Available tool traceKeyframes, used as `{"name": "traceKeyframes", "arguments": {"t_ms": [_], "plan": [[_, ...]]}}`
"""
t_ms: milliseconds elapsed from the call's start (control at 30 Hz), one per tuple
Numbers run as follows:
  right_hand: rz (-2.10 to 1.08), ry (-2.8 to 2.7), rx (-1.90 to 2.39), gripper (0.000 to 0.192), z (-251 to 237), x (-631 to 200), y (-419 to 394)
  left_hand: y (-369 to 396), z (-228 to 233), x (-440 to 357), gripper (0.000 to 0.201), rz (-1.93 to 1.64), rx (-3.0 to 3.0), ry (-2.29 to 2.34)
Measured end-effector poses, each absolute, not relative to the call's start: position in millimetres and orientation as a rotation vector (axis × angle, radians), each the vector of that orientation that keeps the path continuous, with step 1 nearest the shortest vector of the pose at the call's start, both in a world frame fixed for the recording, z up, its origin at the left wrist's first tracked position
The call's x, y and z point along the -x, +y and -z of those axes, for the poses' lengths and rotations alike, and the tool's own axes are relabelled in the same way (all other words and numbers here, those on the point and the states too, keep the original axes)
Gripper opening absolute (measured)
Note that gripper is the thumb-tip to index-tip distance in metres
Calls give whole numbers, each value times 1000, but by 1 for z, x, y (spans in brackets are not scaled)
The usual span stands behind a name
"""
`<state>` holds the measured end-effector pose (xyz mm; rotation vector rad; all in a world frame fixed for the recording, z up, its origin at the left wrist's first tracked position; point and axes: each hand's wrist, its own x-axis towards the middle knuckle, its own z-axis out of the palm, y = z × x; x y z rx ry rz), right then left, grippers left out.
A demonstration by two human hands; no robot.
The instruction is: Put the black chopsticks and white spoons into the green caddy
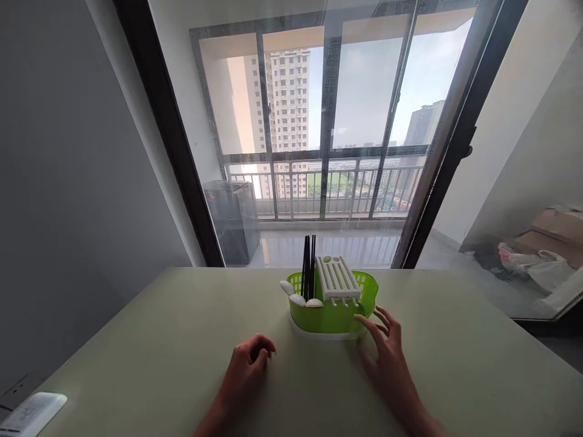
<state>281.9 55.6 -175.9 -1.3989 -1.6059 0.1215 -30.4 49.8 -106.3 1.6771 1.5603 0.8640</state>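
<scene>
A green plastic cutlery basket with a white base stands on the pale green table. Black chopsticks stand upright in it, white spoons lean over its left rim, and a white slotted lid rests tilted on top. My right hand lies on the table with fingers spread, fingertips at the basket's right front side. My left hand rests on the table in front of the basket, fingers curled in, holding nothing.
A white device lies at the table's near left corner. Beyond the table's far edge is a glass sliding door to a balcony. Cardboard boxes and bags sit on the floor at right.
</scene>
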Motion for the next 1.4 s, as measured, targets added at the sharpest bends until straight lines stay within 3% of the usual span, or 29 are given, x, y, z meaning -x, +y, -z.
{"name": "traceKeyframes", "arguments": {"t_ms": [333, 533, 700, 867, 1100, 1400], "plan": [[77, -1650, 1222, 25, 170, -265, 45, 72, 112, 43, 20, -1158, -1557, 1534], [22, -1654, 1173, 26, 166, -263, 44, 124, 51, 42, 20, -1506, -1707, 1442], [3, -1687, 1147, 32, 169, -266, 44, 155, -6, 4, 44, -1174, -1873, 1368], [-5, -1736, 1130, 36, 172, -269, 44, 191, -23, -36, 73, -866, -1848, 1334], [8, -1753, 1168, 34, 169, -270, 44, 211, -19, -53, 42, -878, -1795, 1112], [2, -1758, 1183, 34, 172, -271, 44, 210, -38, -21, 43, -1186, -1585, 1077]]}}
